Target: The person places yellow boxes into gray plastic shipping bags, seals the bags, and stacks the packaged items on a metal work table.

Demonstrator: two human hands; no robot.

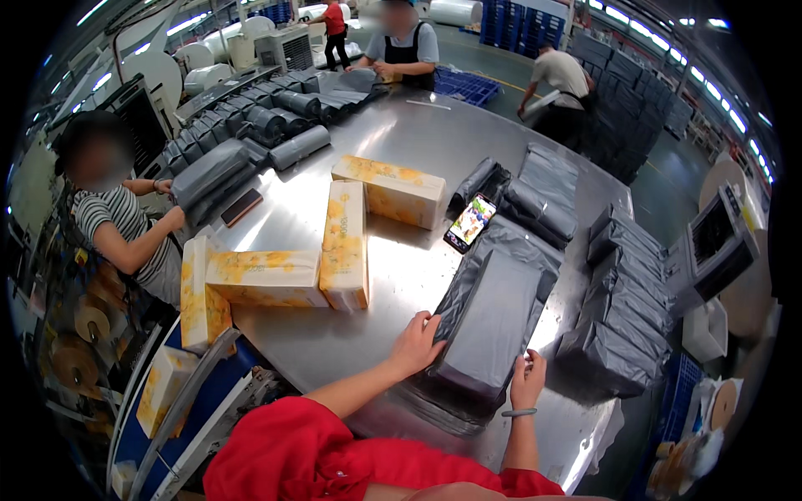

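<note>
In front of me lies a grey plastic bag (pixel 493 321), pulled round a long block-shaped pack on a stack of flat grey bags (pixel 447 415). My left hand (pixel 415 344) is at its left side, fingers curled on the loose plastic edge. At the lower right side, my right hand (pixel 528 377) pinches the other edge; a grey band circles that wrist. Just beyond the bag rests a phone (pixel 470 223) with a lit screen. White-and-yellow flower-printed packs (pixel 344 242) stand to the left on the metal table (pixel 401 284).
Grey wrapped packs (pixel 618 301) line the table's right edge. Grey rolls (pixel 271 125) and bundles crowd the far left, near a dark phone (pixel 242 207). A conveyor (pixel 171 417) carries more flower-printed packs at lower left. Co-workers stand at left (pixel 125 209) and far side (pixel 409 50).
</note>
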